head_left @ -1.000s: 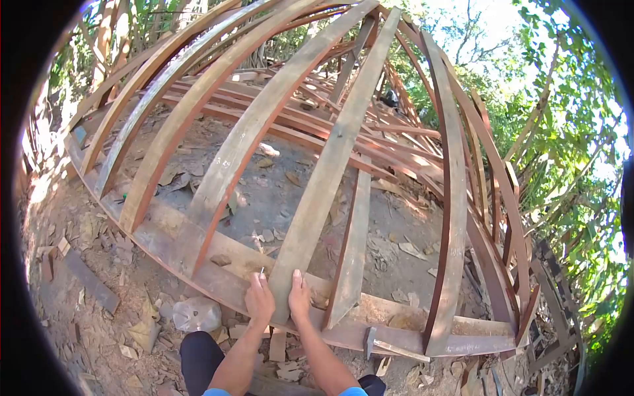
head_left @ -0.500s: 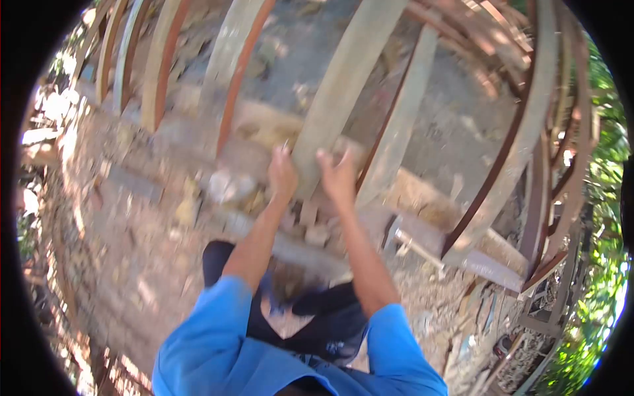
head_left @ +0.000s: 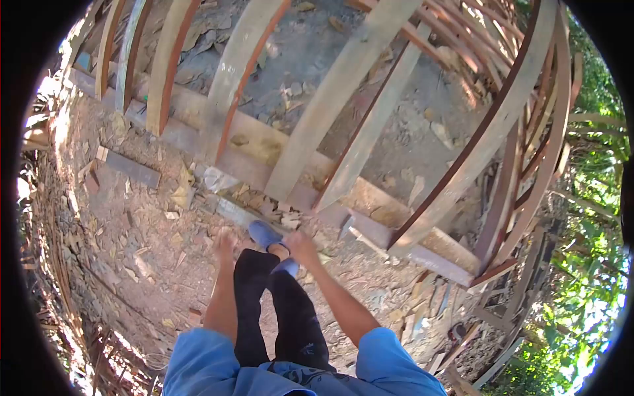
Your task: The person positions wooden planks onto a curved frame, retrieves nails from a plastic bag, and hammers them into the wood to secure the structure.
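Note:
My left hand (head_left: 225, 245) hangs low over the dirt, just left of my dark trouser leg (head_left: 254, 284). It is smeared by motion and its fingers look curled, but I cannot make out anything in it. Close to my blue shoe (head_left: 265, 234) in this view is my right hand (head_left: 300, 247), also blurred, its fingers not clear. Both hands are apart from the wooden frame. The nearest upright plank (head_left: 317, 125) rises from the frame's base beam (head_left: 247, 162), beyond my feet.
More upright planks (head_left: 170, 66) line the frame to the left, and a curved-looking one (head_left: 482, 138) stands on the right. A short wood block (head_left: 132, 168) lies on the littered ground. Scrap wood (head_left: 422, 300) is scattered at right, with green foliage (head_left: 588, 264) beyond.
Both hands have come back from the upright plank and dropped down toward my legs. My body is straighter, with legs and a shoe now plainly in view.

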Demonstrator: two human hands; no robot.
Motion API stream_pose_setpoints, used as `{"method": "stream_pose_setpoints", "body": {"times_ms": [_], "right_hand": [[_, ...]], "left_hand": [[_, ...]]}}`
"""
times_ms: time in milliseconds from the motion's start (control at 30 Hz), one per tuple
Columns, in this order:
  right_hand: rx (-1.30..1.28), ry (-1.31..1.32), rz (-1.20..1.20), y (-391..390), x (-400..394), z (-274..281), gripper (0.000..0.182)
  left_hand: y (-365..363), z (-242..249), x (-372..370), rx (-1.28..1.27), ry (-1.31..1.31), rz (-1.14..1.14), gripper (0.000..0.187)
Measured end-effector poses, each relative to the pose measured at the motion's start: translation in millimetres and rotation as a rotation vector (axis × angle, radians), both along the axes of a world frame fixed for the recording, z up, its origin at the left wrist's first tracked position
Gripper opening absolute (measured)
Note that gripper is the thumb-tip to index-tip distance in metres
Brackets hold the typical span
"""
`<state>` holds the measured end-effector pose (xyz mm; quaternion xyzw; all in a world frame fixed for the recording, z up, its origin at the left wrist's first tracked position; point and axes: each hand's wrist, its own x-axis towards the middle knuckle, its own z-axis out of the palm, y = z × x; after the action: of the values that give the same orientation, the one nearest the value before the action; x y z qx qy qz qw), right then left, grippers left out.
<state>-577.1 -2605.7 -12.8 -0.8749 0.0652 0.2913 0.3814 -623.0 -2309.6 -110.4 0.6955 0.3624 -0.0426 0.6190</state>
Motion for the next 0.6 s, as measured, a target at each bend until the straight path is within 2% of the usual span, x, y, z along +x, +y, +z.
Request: {"method": "stream_pose_setpoints", "body": {"times_ms": [33,67,133,200,300,333,367,433,467,533,567,600], "right_hand": [[0.063,0.178,0.047,8.2,1.4,22.2,0.048],[0.108,0.211,0.032,14.3,-7.0,38.8,0.047],[0.148,0.265,0.044,21.4,-3.3,72.9,0.045],[0.136,0.327,0.109,20.0,8.7,118.1,0.043],[0.221,0.288,0.032,18.3,53.7,190.2,0.044],[0.158,0.197,0.047,18.5,76.1,216.4,0.042],[0.094,0.112,0.059,16.1,94.4,242.1,0.041],[0.203,0.049,-0.065,9.5,125.4,282.0,0.037],[0.239,0.051,-0.15,10.7,139.3,313.1,0.037],[0.313,0.036,-0.304,13.7,168.1,378.1,0.038],[0.361,-0.045,-0.294,6.9,172.2,388.7,0.036],[0.349,-0.067,-0.297,2.3,178.1,405.0,0.037]], "left_hand": [[19.7,-17.9,-34.2,0.125,0.158,-0.05,0.023],[37.8,-30.9,-64.4,0.237,0.319,-0.109,0.025],[68.7,-18.9,-102.6,0.93,0.479,-0.963,0.031],[80.2,16.7,-119.0,0.718,0.444,-0.687,0.032],[87.7,56.1,-99.3,0.628,0.509,-0.548,0.034],[85.8,84.0,-80.9,0.491,0.381,-0.399,0.036],[82.0,101.5,-62.6,0.435,0.429,-0.31,0.035],[83.0,130.7,-22.2,0.32,0.501,-0.127,0.034],[85.0,131.4,-5.3,0.255,0.445,-0.043,0.031],[91.1,90.5,23.3,0.431,0.167,-0.089,0.03],[91.8,87.2,41.3,0.526,0.036,-0.117,0.03],[86.4,100.4,62.8,0.433,0.064,-0.064,0.03]]}}
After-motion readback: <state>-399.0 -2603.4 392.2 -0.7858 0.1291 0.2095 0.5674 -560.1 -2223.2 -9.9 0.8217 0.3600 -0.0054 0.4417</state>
